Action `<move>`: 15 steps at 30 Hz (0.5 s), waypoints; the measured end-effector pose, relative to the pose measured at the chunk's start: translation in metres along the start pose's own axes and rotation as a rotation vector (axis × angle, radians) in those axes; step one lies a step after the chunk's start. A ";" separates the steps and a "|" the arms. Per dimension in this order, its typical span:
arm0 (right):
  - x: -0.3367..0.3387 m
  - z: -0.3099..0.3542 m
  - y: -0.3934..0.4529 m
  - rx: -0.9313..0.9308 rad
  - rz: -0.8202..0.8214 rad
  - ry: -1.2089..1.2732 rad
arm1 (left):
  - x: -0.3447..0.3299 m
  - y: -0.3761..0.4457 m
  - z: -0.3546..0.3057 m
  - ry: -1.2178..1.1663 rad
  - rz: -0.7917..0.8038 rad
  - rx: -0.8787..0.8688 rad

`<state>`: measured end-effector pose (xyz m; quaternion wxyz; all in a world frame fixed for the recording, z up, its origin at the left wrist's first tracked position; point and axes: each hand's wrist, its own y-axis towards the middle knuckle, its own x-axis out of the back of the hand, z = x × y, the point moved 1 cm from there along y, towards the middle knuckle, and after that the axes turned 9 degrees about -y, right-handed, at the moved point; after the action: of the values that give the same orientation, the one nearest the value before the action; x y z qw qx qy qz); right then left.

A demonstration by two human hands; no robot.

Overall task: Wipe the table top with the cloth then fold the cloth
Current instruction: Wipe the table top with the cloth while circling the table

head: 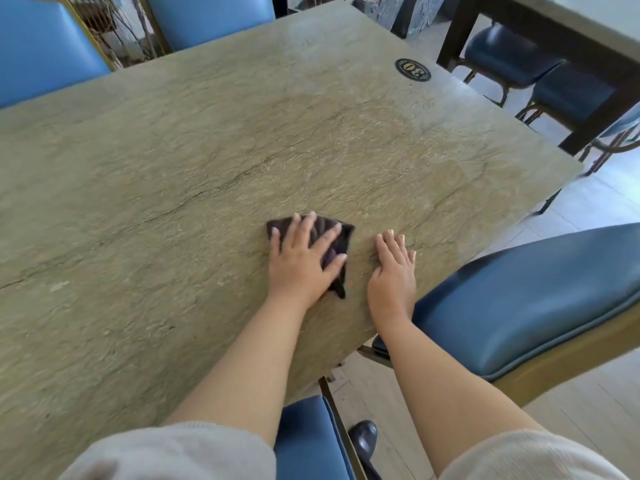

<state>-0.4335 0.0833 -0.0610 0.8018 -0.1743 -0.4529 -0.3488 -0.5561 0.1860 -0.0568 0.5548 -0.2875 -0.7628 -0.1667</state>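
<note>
A small dark cloth [341, 237] lies flat on the beige stone table top [207, 150], near the table's right front corner. My left hand [303, 258] presses down on the cloth with fingers spread, covering most of it. My right hand [393, 275] rests flat on the bare table just right of the cloth, fingers together, holding nothing.
A round black number plate [412, 70] sits near the far right corner. Blue padded chairs stand at the far left [45, 46], far middle [207, 19], right [526, 299] and below me [308, 441]. Another dark table [554, 32] with chairs stands at the back right.
</note>
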 end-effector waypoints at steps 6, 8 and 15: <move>-0.002 0.003 -0.003 0.046 0.026 -0.127 | 0.024 -0.019 0.065 -0.043 -0.080 0.345; -0.001 0.006 -0.004 0.071 0.066 -0.251 | 0.020 -0.053 0.056 -0.026 -0.100 0.303; -0.023 0.079 -0.050 0.446 0.326 -0.143 | 0.012 -0.177 0.063 0.107 0.013 -0.136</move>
<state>-0.5258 0.1050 -0.0406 0.8320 -0.0882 -0.5396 -0.0937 -0.7165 0.0869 -0.0549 0.5749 -0.3200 -0.7172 -0.2295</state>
